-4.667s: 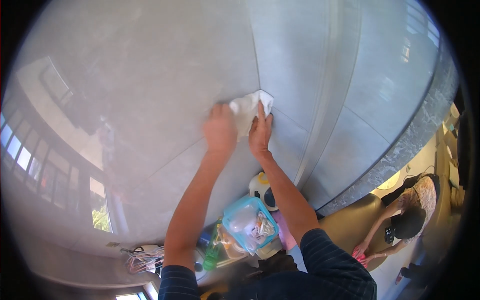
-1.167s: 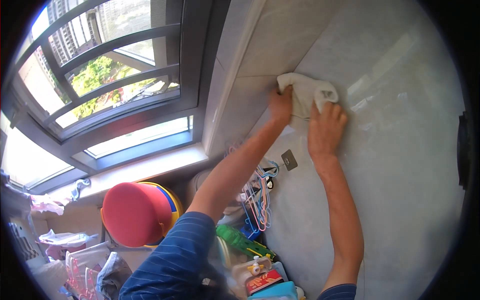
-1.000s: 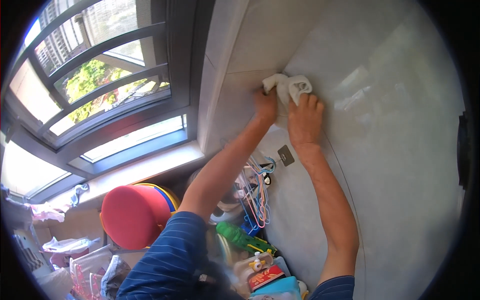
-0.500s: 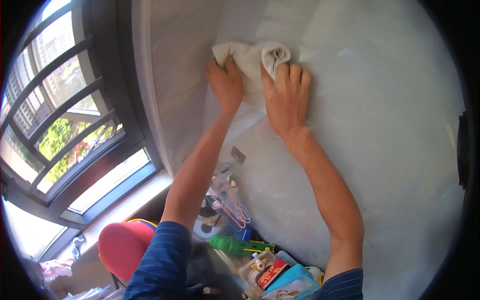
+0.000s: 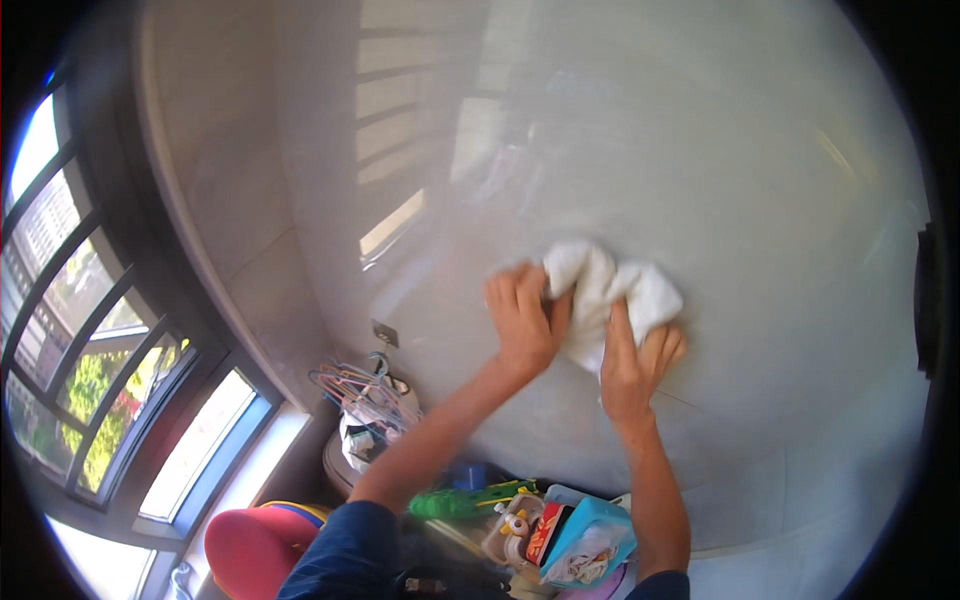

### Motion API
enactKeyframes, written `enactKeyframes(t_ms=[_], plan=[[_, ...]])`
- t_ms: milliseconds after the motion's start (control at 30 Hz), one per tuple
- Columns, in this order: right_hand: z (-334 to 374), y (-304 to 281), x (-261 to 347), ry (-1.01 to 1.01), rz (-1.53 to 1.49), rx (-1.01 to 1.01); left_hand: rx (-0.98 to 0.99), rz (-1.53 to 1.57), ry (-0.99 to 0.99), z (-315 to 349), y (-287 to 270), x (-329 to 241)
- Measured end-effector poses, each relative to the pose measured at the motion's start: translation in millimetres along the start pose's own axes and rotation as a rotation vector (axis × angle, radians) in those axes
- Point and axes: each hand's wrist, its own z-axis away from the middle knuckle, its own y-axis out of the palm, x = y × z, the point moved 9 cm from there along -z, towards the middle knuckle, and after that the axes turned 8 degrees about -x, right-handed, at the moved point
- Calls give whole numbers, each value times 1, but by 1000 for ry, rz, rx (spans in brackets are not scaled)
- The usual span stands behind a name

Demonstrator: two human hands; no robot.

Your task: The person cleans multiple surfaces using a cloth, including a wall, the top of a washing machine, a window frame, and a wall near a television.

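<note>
White cloth was up against the grey wall, both hands on it.
L hand pinched the cloth's left edge & R hand gripped its lower right, tho motion blurred the fingers a bit. Poss. trouble: loose folds on a glossy wall, so a weak grip could've let it slip & drop, prob. onto the blue basket below. Red pack beside the basket had pale marks, maybe print, too sm. to read; no other labels made out.

Barred window at left, pastel hangers, rounded red object, green object, blue basket
</note>
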Motion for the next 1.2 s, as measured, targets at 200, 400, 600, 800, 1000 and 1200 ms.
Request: enactKeyframes(t_ms=[200, 400, 600, 800, 1000, 1200], plan=[[137, -44, -83, 133, 90, 112, 513, 98, -97, 145, 32, -54], [60, -58, -106, 69, 43, -17, 231, 203, -96, 43, 48, -68], [-67, -118, -179, 41, 172, -200, 12, 239, 49, -75, 101, -170], [-33, -191, -273, 216, 237, -440, 38, 233, 469, -50, 172, -303], [91, -224, -342, 548, 320, -472, 247, 406, 677, 52, 199, -388], [201, -231, -380, 778, 783, -42, 493, 446, 718, 146, 212, -444]])
